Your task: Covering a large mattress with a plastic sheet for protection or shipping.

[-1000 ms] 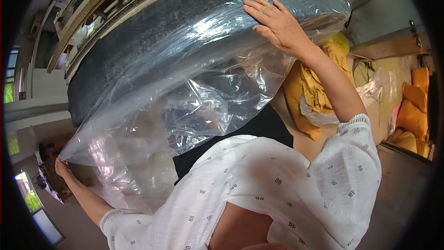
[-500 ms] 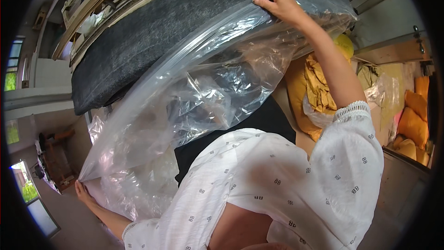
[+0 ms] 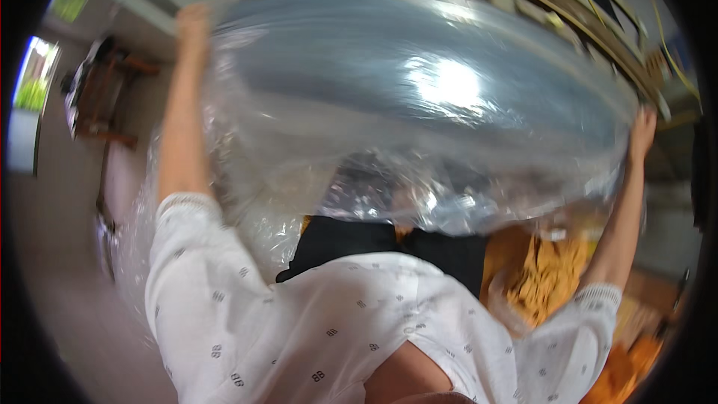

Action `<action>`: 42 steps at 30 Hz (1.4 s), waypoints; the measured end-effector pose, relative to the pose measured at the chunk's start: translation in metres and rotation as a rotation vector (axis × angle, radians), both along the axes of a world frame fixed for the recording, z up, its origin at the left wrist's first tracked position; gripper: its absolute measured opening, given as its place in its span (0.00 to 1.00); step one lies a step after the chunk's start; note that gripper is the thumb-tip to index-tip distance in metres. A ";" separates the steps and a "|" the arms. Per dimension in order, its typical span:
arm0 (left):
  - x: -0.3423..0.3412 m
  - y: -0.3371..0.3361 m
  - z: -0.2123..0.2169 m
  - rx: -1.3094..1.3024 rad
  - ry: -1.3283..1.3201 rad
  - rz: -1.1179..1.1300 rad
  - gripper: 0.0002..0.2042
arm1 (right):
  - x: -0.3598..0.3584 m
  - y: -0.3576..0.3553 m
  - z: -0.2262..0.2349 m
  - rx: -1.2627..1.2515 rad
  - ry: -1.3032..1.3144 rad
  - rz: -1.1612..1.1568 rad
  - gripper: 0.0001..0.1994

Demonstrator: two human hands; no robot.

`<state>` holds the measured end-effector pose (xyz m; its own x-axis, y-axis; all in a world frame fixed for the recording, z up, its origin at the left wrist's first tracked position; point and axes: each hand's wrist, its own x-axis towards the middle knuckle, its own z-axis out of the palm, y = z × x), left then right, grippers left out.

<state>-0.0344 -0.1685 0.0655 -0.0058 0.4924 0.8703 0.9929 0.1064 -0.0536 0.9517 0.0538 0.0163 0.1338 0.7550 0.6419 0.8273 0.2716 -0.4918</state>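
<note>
A large clear plastic sheet [image 3: 441, 82] is stretched wide across a dark grey padded surface [image 3: 314, 52], which shows through it. My left hand [image 3: 193, 24] is up at the sheet's far left end, closed on its edge, though its fingers are blurred. Out at the far right, my right hand [image 3: 642, 129] grips the opposite end of the sheet. The near part of the plastic hangs down in loose, shiny folds in front of my black-clad legs [image 3: 336, 243]. Both arms are spread wide.
Behind the padded surface runs a long wood-and-metal frame [image 3: 591, 22], with a yellow cord [image 3: 673, 60] at its right. Crumpled yellow material [image 3: 553, 273] lies near my right leg, with an orange bundle [image 3: 628, 366] farther right. A wooden table [image 3: 112, 97] stands off left.
My left hand has risen from low on the left to the far left. My right hand has moved right and nearer. The plastic now spreads over the dark surface, and my view has turned.
</note>
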 end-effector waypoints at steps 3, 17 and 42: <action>0.102 0.086 -0.064 -0.006 -1.055 -0.252 0.09 | 0.081 -0.007 -0.056 0.047 0.279 -0.101 0.17; 0.076 0.163 -0.065 -0.089 -1.050 -0.242 0.13 | 0.049 0.014 -0.034 -0.092 0.036 -0.212 0.16; 0.077 0.157 -0.061 -0.608 -0.686 0.042 0.23 | 0.020 -0.016 0.002 -0.115 0.119 -0.323 0.27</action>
<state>0.0422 -0.0120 0.0044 -0.4542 0.8521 0.2603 0.8235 0.2900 0.4877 0.9719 0.0381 0.0188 0.4457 0.7278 0.5212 0.7966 -0.0569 -0.6018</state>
